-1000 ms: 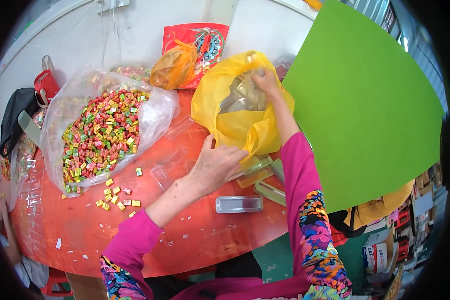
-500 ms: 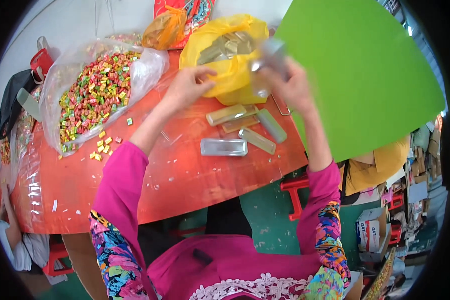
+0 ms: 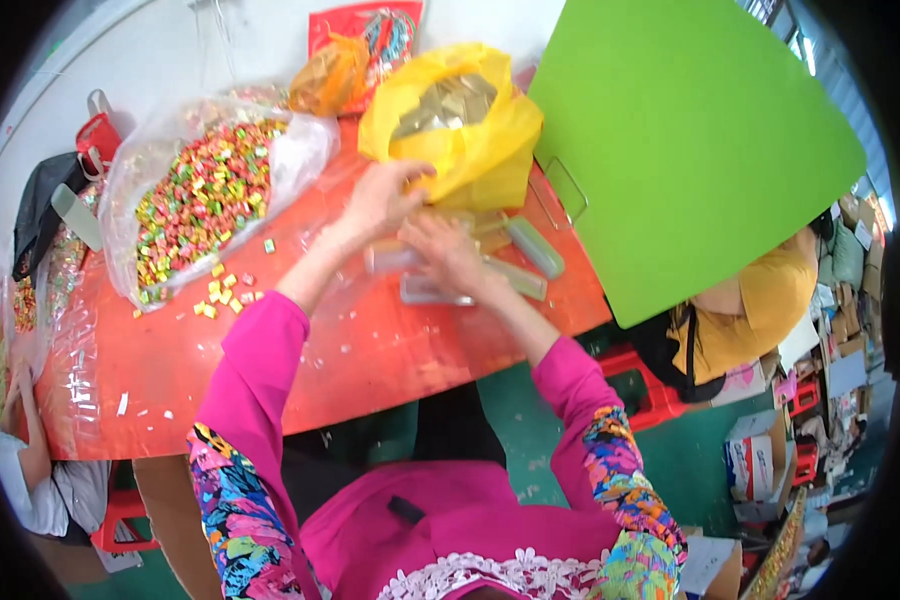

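Observation:
My left hand (image 3: 380, 205) is raised beside the yellow plastic bag (image 3: 515, 140), its fingers apart and loosely curved with nothing seen in them. Close to it, my right hand (image 3: 445, 252) is low over the red tabletop, with its fingers round a clear plastic box (image 3: 388, 256), partly covered by the hand and blurred. Under and beside that hand lie more oblong boxes: one clear box (image 3: 425, 291), another pale box (image 3: 518, 279) and a greyish one (image 3: 536, 247). Inside the yellow bag are several similar see-through pieces (image 3: 455, 103).
A clear bag of small wrapped sweets (image 3: 205, 190) lies open at left, with loose sweets (image 3: 220, 290) beside it. A green board (image 3: 700, 150) covers the right side. Behind are a red bag (image 3: 395, 35) and an orange bag (image 3: 330, 78). Another person's arm (image 3: 35, 420) shows far left.
My right hand has come down and left from beside the yellow bag, bringing a clear box low over the table. My left hand has shifted slightly, staying by the bag.

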Demonstrator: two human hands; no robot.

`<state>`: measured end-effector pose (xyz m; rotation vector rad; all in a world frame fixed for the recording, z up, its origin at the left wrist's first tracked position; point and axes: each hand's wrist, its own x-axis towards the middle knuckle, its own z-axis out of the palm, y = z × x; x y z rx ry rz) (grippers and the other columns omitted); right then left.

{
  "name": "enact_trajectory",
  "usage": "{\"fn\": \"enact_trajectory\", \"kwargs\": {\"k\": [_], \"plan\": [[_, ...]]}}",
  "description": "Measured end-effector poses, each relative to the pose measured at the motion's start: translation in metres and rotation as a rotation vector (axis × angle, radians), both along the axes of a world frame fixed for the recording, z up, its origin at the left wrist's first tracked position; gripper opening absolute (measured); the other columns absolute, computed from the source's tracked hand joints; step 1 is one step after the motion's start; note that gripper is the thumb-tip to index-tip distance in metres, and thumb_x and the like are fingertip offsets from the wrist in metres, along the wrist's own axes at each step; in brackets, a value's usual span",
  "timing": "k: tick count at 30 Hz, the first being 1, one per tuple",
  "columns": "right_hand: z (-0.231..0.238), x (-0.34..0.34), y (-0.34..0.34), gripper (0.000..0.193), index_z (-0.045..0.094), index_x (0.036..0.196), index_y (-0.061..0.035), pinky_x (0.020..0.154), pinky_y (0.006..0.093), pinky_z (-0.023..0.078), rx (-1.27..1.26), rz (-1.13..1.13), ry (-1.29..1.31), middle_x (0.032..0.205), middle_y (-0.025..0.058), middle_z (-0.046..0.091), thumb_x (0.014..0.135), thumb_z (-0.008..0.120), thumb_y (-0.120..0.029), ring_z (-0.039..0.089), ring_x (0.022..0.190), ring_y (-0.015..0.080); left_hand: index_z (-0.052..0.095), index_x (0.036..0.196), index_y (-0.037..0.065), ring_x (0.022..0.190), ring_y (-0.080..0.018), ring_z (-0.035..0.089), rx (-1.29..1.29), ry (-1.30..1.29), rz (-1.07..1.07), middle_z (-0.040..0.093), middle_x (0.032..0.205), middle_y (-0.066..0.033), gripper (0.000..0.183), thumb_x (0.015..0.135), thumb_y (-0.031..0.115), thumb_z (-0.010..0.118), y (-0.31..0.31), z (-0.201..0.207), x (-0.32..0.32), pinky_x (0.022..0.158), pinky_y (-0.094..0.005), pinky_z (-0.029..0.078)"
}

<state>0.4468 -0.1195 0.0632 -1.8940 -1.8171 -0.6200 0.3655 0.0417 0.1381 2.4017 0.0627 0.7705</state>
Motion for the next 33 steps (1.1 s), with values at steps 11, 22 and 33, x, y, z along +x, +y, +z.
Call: {"fn": "enact_trajectory", "kwargs": {"k": [11, 22, 33], "plan": [[-0.002, 0.083, -0.100, 0.046, 0.059, 0.119, -0.0067, 0.085, 0.0429, 0.049, -0.181, -0.298, 0.333, 0.106, 0.0172, 0.063, 0.079, 0.075, -0.022, 0.060, 0.102, 0.0358, 0.067, 0.117, 0.003, 0.077, -0.0121, 0.060, -0.208, 0.098, 0.024, 0.066, 0.086, -0.0049, 0.034, 0.086, 0.017, 0.069, 0.009, 0.000, 0.007, 0.072, -0.0290, 0.051], [0.086, 0.078, -0.049, 0.022, 0.067, 0.105, 0.0004, 0.078, 0.0337, 0.050, 0.180, -0.153, 0.378, 0.095, 0.0140, 0.065, 0.089, 0.066, -0.015, 0.065, 0.089, 0.0285, 0.070, 0.109, 0.010, 0.088, -0.0273, 0.066, 0.088, -0.032, 0.038, 0.070, 0.093, -0.0128, 0.029, 0.081, 0.012, 0.069, -0.010, -0.019, 0.003, 0.080, -0.0377, 0.052], [0.079, 0.201, 0.122, 0.065, 0.060, 0.123, 0.0006, 0.096, 0.0419, 0.048, -0.406, -0.345, 0.208, 0.120, 0.0242, 0.063, 0.078, 0.073, -0.045, 0.060, 0.113, 0.0363, 0.068, 0.108, 0.011, 0.095, -0.0265, 0.061, 0.310, 0.005, -0.077, 0.068, 0.099, -0.0061, 0.033, 0.075, 0.008, 0.068, -0.022, -0.021, -0.002, 0.080, -0.0409, 0.046]]}}
